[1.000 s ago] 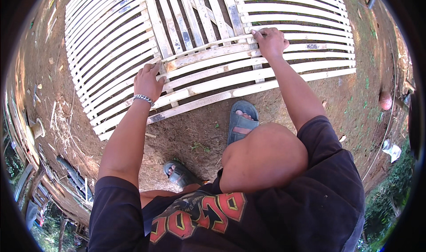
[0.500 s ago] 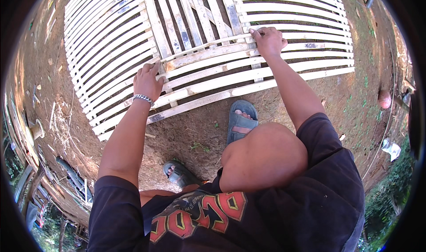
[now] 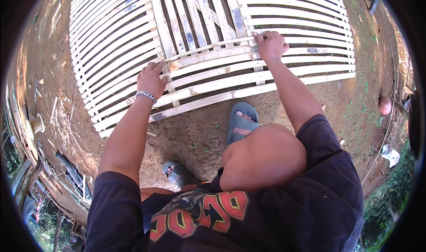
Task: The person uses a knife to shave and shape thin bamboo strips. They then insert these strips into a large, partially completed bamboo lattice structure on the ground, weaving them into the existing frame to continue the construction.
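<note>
Pinching the thin strip (image 3: pixel 213 45) at one o'clock with the right hand (image 3: pixel 271 47); can't tell if clamped by the left hand (image 3: pixel 151 81) at ten. Best align both ends first, tbh.

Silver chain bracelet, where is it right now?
In the head view, the silver chain bracelet sits left of centre, worn just below the left hand, with the pale slatted panel behind it.

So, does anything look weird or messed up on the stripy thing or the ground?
Yes, a couple of things. Some pale slats have dark blotches, unlike their cleaner neighbours. At the far right, a crumpled white thing lies on the bare ground, looking like stray litter; I can't tell what it is.
</note>
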Tool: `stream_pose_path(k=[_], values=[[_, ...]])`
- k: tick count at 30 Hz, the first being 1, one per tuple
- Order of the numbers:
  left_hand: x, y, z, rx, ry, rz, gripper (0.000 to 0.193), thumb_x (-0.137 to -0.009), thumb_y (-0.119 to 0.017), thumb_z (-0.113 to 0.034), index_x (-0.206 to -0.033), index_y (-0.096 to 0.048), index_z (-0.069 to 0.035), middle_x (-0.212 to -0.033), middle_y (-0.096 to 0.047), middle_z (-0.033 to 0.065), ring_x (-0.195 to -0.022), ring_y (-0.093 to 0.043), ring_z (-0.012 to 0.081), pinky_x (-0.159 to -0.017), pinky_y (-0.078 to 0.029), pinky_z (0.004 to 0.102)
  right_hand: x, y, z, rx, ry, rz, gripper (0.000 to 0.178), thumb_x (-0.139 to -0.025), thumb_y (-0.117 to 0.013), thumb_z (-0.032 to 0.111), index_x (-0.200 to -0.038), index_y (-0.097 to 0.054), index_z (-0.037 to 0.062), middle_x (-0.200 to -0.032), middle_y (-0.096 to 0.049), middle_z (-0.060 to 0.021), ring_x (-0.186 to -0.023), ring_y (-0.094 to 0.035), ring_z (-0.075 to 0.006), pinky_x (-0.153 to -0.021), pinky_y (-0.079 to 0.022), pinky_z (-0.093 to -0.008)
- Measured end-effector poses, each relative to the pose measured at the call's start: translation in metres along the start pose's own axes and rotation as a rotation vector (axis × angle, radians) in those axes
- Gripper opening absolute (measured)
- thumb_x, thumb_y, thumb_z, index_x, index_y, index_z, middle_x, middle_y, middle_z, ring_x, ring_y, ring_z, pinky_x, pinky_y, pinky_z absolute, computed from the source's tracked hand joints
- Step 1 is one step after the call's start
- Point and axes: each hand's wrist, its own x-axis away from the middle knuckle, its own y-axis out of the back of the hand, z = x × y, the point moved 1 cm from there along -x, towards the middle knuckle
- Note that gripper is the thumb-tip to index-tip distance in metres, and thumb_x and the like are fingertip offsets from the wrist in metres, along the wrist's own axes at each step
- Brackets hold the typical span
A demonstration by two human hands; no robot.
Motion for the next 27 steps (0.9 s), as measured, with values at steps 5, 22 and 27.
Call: stream_pose_path(k=[5, 22, 27], values=[[-0.001, -0.003, 0.005, 0.022, -0.016, -0.028, 0.057, -0.091, -0.071, -0.030, -0.145, -0.057, -0.017, -0.136, -0.059, 0.0077, -0.130, -0.054, 0.0278, -0.111, -0.042, 0.0443, -0.002, -0.006, -0.003, -0.014, 0.019, -0.018, 0.039, -0.093, -0.067, 0.053, -0.088, -0.076, 0.0158, -0.106, -0.067, -0.0027, -0.114, -0.053, -0.0231, -0.108, -0.025, -0.0530], [-0.002, 0.002, 0.003, 0.018, -0.011, -0.032, 0.053, -0.093, -0.070, -0.030, -0.142, -0.059, -0.015, -0.135, -0.061, 0.0087, -0.128, -0.056, 0.0281, -0.111, -0.042, 0.0439, -0.002, 0.000, 0.001, 0.015, -0.003, -0.021, 0.039, -0.091, -0.070, 0.055, -0.083, -0.075, 0.0175, -0.102, -0.067, -0.0006, -0.114, -0.054, -0.0214, -0.105, -0.027, -0.0491], [-0.002, 0.003, 0.003, 0.005, -0.002, 0.013, 0.052, -0.094, -0.069, -0.031, -0.143, -0.059, -0.015, -0.137, -0.059, 0.0079, -0.129, -0.054, 0.0277, -0.112, -0.041, 0.0446, -0.005, 0.004, -0.003, 0.017, -0.014, 0.073, 0.041, -0.088, -0.071, 0.059, -0.093, -0.077, 0.0188, -0.109, -0.067, -0.0013, -0.118, -0.054, -0.0221, -0.104, -0.029, -0.0495]])
